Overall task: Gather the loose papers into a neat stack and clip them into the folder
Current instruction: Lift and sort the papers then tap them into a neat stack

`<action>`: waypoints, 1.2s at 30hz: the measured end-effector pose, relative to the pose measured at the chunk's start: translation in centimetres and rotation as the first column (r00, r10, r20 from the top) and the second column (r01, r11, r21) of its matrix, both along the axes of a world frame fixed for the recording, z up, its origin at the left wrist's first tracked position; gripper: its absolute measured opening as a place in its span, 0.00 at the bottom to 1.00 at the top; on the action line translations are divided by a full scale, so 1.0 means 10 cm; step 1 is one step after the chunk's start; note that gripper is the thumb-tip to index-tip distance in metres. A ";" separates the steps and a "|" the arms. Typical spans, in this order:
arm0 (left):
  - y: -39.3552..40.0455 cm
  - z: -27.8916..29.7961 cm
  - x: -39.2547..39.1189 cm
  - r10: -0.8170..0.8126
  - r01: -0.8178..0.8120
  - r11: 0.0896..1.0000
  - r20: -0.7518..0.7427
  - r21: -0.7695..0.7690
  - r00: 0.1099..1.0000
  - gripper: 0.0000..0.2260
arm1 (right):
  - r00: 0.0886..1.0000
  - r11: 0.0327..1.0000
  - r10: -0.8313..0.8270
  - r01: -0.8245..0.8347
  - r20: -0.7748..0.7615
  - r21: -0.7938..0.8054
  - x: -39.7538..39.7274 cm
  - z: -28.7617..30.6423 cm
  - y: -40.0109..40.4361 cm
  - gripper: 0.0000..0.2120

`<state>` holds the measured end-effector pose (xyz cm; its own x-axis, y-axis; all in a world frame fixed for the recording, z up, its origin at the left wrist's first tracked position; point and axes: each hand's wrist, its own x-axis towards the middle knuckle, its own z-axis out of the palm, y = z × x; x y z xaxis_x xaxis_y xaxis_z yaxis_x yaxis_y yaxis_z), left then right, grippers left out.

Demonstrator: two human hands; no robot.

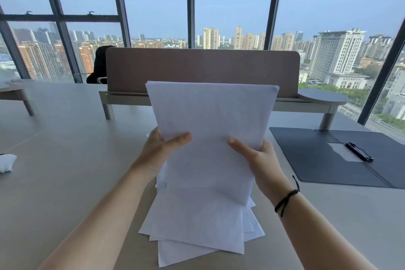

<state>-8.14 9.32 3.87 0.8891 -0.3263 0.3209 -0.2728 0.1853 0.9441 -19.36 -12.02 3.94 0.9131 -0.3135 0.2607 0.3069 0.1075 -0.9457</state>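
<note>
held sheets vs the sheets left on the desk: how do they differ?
The held sheets stand raised between the left hand and right hand; the desk sheets lie flat.
The held sheets have nearly aligned edges; the desk sheets are fanned, corners sticking out at different angles.
Both are plain white paper, and neither is in the open folder yet.

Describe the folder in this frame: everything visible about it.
The folder is dark navy, lying open and flat on the grey table, to the right of the held papers. Stitched lines mark its spine. A black clip sits on a pale grey plate near the spine. No papers are in it, neither hand touches it, and its right part runs out of frame.
</note>
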 end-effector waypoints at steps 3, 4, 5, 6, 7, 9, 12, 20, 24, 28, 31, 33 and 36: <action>-0.06 0.00 -0.04 -0.016 0.015 0.999 -0.022 -0.038 1.000 0.17 | 1.000 0.999 -0.023 0.023 -0.003 -0.025 0.04 -0.01 0.04 0.11; -0.05 0.00 -0.03 -0.003 0.001 0.999 -0.039 -0.044 0.999 0.17 | 0.999 0.999 -0.042 0.042 -0.002 -0.018 0.05 0.00 0.01 0.10; -0.03 -0.01 -0.02 0.002 -0.004 0.999 -0.054 -0.037 0.999 0.17 | 0.999 0.999 -0.053 0.053 -0.002 -0.008 0.05 0.02 -0.02 0.09; -0.02 -0.02 -0.02 -0.005 0.004 1.000 -0.069 -0.020 0.998 0.15 | 0.998 0.999 -0.054 0.054 -0.009 0.000 0.05 0.01 -0.05 0.08; -0.02 -0.05 -0.04 -0.023 0.022 1.000 -0.091 -0.005 0.996 0.13 | 0.999 0.999 -0.048 0.048 -0.025 0.007 0.05 -0.02 -0.06 0.08; -0.05 -0.12 -0.10 -0.057 0.060 0.998 -0.132 0.013 0.990 0.10 | 0.997 0.999 -0.032 0.033 -0.073 0.017 0.04 -0.10 -0.02 0.08; -0.10 -0.22 -0.21 0.038 -0.040 0.999 -0.131 -0.008 0.991 0.11 | 0.994 0.999 -0.026 0.029 -0.110 0.021 0.02 -0.23 0.02 0.07; -0.10 -0.02 -0.20 0.148 -0.147 0.989 0.010 -0.033 0.989 0.05 | 0.995 0.996 -0.083 0.084 -0.058 0.020 0.12 -0.05 -0.02 0.13; -0.11 -0.27 -0.17 0.129 -0.123 0.991 -0.126 0.057 0.984 0.06 | 0.981 0.994 -0.093 0.083 -0.171 -0.064 0.13 -0.35 0.04 0.14; -0.02 -0.32 -0.02 0.222 -0.232 0.972 -0.229 -0.020 0.948 0.07 | 0.972 0.998 -0.018 0.002 -0.236 -0.064 0.13 -0.54 -0.02 0.13; 0.15 -0.20 0.16 0.040 -0.169 0.954 -0.449 -0.249 0.893 0.13 | 0.962 0.991 -0.126 0.110 -0.241 -0.077 0.19 -0.54 -0.18 0.19; 0.31 -0.22 0.26 -0.077 -0.099 0.937 -0.474 -0.335 0.877 0.14 | 0.924 0.949 -0.245 0.167 -0.294 -0.267 0.22 -0.58 -0.27 0.19; 0.38 -0.48 0.35 -0.232 -0.022 0.879 -0.468 -0.476 0.853 0.05 | 0.796 0.489 -0.487 -0.093 -0.360 -0.867 0.26 -0.84 -0.39 0.36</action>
